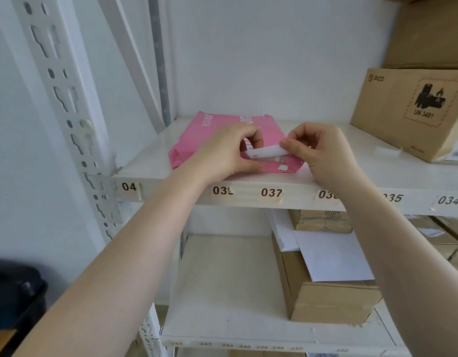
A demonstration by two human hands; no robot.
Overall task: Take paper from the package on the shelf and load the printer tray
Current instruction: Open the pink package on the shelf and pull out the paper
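Note:
A pink paper package [197, 140] lies flat on the white shelf [351, 173], its near end facing me. My left hand [228, 153] grips that near end, thumb under and fingers on top. My right hand [318, 148] pinches a white flap or strip [268, 152] at the package's opening and holds it lifted off the pink wrapper. The paper inside is hidden. No printer is in view.
A brown cardboard box [403, 112] marked PICO stands on the same shelf at the right, another box above it. The lower shelf [222, 292] holds cardboard boxes [325, 300] with white sheets [331, 256] on top. A white perforated upright [68, 112] stands at the left.

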